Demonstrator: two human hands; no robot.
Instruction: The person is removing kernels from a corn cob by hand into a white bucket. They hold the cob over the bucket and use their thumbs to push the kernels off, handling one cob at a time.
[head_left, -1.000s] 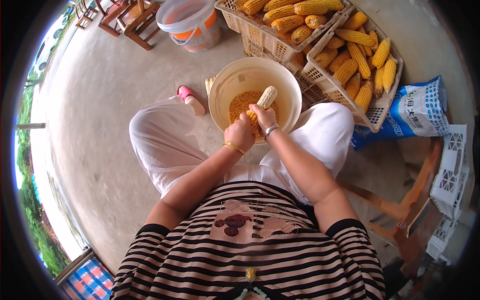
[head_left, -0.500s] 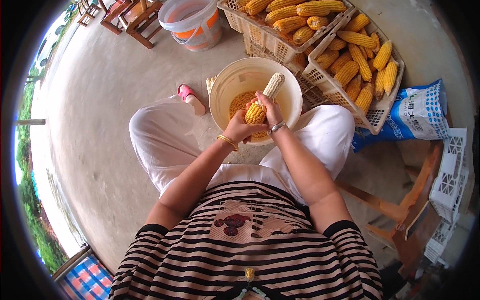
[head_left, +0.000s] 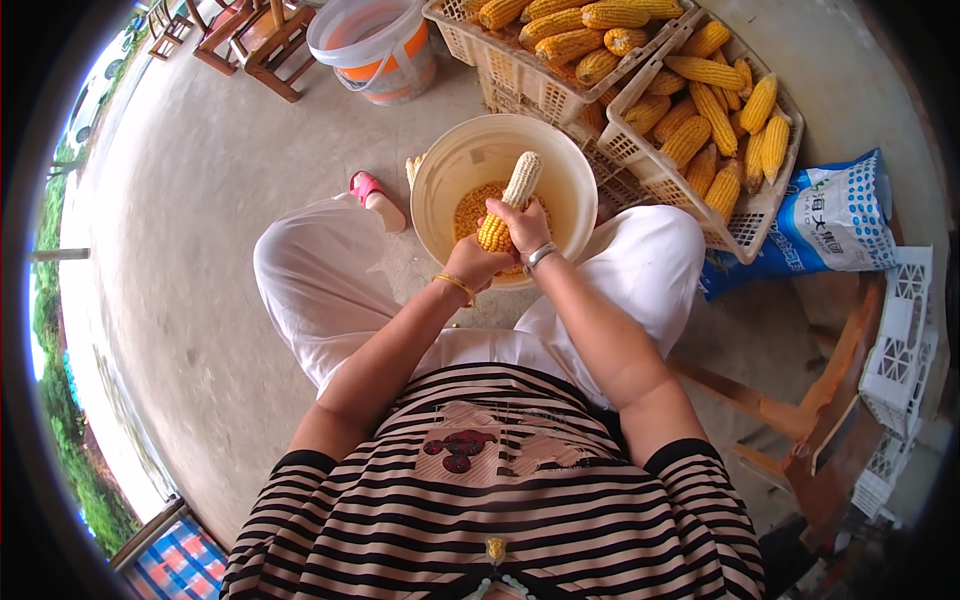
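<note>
Between my knees stands a round white bucket (head_left: 437, 190) with loose yellow corn kernels (head_left: 470, 212) at its bottom. Over it I hold one ear of corn (head_left: 521, 182), tilted with its far end up. That far half is a bare, pale cob, while yellow kernels still cover the near half. My left hand (head_left: 478, 262), with a gold bracelet above it, is closed around the near end. My right hand (head_left: 525, 228), wearing a silver band at the wrist, grips the ear farther up, where kernels meet bare cob. Both hands partly hide the ear's lower part.
Plastic crates (head_left: 640, 150) heaped with yellow corn ears stand at the far right. Beside them lies a blue and white sack (head_left: 835, 225). A clear bucket with an orange band (head_left: 385, 62) and wooden chairs (head_left: 270, 45) are at the far left. Bare cobs (head_left: 413, 167) lie beside the white bucket.
The ear and both hands have shifted slightly left and nearer. The ear now stands a little steeper in the picture. Both hands keep hold of it.
</note>
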